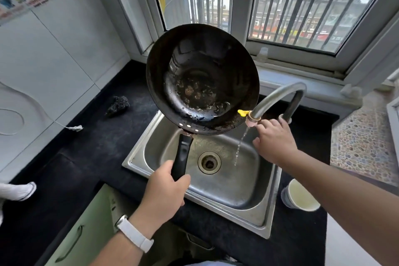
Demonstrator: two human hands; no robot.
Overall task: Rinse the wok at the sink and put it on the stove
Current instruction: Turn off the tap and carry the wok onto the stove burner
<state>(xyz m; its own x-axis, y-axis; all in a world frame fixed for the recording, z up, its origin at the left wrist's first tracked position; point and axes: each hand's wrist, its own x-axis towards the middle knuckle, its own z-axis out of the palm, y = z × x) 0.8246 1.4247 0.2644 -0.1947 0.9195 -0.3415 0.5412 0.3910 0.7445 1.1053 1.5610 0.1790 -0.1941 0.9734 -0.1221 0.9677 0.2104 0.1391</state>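
A black wok with brown residue on its bottom hangs tilted above the steel sink. My left hand grips the end of its black handle. A curved metal faucet arches over the sink's right side, and a thin stream of water falls from its spout beside the wok's rim, not into the wok. My right hand sits just under and behind the spout, fingers spread, touching the faucet's end. No stove is in view.
A dark scouring pad lies on the black counter left of the sink. A paper cup stands at the sink's right. A white cloth is at the left edge. A barred window rises behind.
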